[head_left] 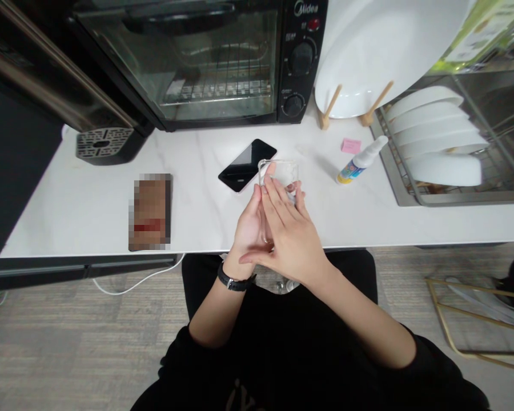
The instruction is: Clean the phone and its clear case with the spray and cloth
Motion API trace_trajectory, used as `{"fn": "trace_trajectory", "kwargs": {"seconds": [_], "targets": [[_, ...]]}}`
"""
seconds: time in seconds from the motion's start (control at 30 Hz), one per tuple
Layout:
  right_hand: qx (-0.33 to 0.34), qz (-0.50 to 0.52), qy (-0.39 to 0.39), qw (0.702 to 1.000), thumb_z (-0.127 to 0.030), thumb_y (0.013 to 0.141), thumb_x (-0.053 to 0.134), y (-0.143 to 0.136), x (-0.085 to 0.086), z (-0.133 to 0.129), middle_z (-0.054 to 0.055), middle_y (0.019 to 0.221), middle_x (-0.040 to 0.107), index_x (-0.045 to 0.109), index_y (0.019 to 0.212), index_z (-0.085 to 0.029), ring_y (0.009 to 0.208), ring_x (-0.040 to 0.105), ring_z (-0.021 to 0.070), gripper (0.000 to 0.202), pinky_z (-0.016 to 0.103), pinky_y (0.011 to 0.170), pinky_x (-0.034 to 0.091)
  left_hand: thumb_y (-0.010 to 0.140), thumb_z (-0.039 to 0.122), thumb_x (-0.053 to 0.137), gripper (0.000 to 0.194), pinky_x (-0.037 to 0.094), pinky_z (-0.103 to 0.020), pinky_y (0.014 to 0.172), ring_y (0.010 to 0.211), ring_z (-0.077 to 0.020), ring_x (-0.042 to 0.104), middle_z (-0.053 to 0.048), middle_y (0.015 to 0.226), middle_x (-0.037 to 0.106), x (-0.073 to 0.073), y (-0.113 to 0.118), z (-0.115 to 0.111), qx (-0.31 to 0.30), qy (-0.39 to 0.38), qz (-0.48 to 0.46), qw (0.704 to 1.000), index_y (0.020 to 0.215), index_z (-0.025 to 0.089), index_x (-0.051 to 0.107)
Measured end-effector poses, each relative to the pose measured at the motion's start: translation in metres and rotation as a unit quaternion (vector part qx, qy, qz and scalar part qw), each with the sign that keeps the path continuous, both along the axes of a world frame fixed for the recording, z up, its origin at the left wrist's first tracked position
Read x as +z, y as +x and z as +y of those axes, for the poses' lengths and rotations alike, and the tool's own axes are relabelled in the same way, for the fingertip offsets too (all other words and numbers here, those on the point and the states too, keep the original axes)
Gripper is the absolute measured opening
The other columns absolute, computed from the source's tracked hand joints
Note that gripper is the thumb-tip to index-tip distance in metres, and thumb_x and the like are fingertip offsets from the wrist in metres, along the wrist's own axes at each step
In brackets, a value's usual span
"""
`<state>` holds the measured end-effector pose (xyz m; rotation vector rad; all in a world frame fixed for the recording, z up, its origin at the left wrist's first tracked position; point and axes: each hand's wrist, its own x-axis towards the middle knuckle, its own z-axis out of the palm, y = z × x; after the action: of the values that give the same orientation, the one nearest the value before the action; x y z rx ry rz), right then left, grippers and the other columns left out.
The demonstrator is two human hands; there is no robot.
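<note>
My left hand point(246, 231), with a black watch on its wrist, holds a clear phone case point(288, 166) from below, close over the counter's front edge. Across the inside of the case lies my right hand point(294, 237), its fingers stretched out flat and its thumb spread to the left. A small whitish patch shows beside the right fingers; what it is I cannot make out. Just beyond the case, a phone point(245, 166) rests on the counter with its dark screen up. To the right stands a white spray bottle point(356, 165) with a blue and yellow label.
A toaster oven point(223, 74) stands at the back of the white counter point(201, 228). A pink note point(351, 145) lies behind the bottle. White bowls point(441, 170) sit in a rack over the sink at right. A blurred brown item point(149, 208) lies at left.
</note>
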<state>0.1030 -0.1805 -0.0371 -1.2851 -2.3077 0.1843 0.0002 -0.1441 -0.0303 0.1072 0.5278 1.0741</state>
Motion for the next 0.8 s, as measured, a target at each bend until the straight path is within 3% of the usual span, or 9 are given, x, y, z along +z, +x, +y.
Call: {"fn": "trace_trajectory", "kwargs": {"seconds": [0.1, 0.2, 0.37, 0.57, 0.8], "targets": [[0.031, -0.014, -0.003, 0.999, -0.085, 0.098, 0.049, 0.009, -0.005, -0.019, 0.027, 0.178, 0.033, 0.033, 0.167, 0.006, 0.170, 0.029, 0.0366, 0.116, 0.060, 0.142, 0.012, 0.116, 0.053, 0.037, 0.056, 0.047, -0.044, 0.129, 0.158, -0.0269, 0.053, -0.002, 0.165, 0.060, 0.002, -0.008, -0.003, -0.025, 0.051, 0.047, 0.997, 0.172, 0.048, 0.033], [0.040, -0.038, -0.010, 0.998, -0.087, 0.098, 0.047, 0.017, -0.008, -0.042, 0.025, 0.178, 0.035, 0.031, 0.169, 0.004, 0.170, 0.031, 0.0361, 0.116, 0.061, 0.141, 0.013, 0.115, 0.054, 0.039, 0.058, 0.046, -0.051, 0.128, 0.157, -0.0304, 0.054, -0.005, 0.166, 0.058, 0.004, -0.010, -0.005, -0.022, 0.063, 0.066, 0.996, 0.172, 0.050, 0.030], [-0.063, -0.065, -0.013, 0.996, -0.089, 0.099, 0.034, 0.017, -0.007, -0.060, 0.027, 0.176, 0.036, 0.031, 0.168, 0.004, 0.167, 0.035, 0.0408, 0.116, 0.068, 0.139, 0.008, 0.115, 0.054, 0.036, 0.058, 0.045, -0.050, 0.130, 0.157, -0.0277, 0.054, -0.004, 0.165, 0.059, 0.006, -0.007, -0.005, -0.001, 0.083, 0.064, 0.994, 0.172, 0.051, 0.028], [-0.125, -0.035, -0.012, 0.991, -0.088, 0.101, 0.025, -0.001, 0.000, -0.031, 0.030, 0.177, 0.033, 0.037, 0.165, 0.007, 0.167, 0.036, 0.0407, 0.115, 0.067, 0.139, 0.005, 0.115, 0.055, 0.037, 0.057, 0.043, -0.047, 0.133, 0.158, -0.0242, 0.053, -0.001, 0.162, 0.062, -0.002, -0.005, -0.004, -0.013, 0.096, 0.059, 0.994, 0.171, 0.052, 0.030], [-0.164, 0.006, -0.032, 0.986, -0.080, 0.106, 0.028, -0.019, 0.006, 0.016, 0.030, 0.180, 0.025, 0.026, 0.170, 0.004, 0.171, 0.024, 0.0389, 0.106, 0.067, 0.138, 0.009, 0.120, 0.042, 0.023, 0.052, 0.028, -0.047, 0.141, 0.172, -0.0199, 0.025, 0.011, 0.174, 0.047, 0.006, 0.006, -0.004, 0.025, 0.124, 0.057, 0.990, 0.166, 0.041, 0.047]]}}
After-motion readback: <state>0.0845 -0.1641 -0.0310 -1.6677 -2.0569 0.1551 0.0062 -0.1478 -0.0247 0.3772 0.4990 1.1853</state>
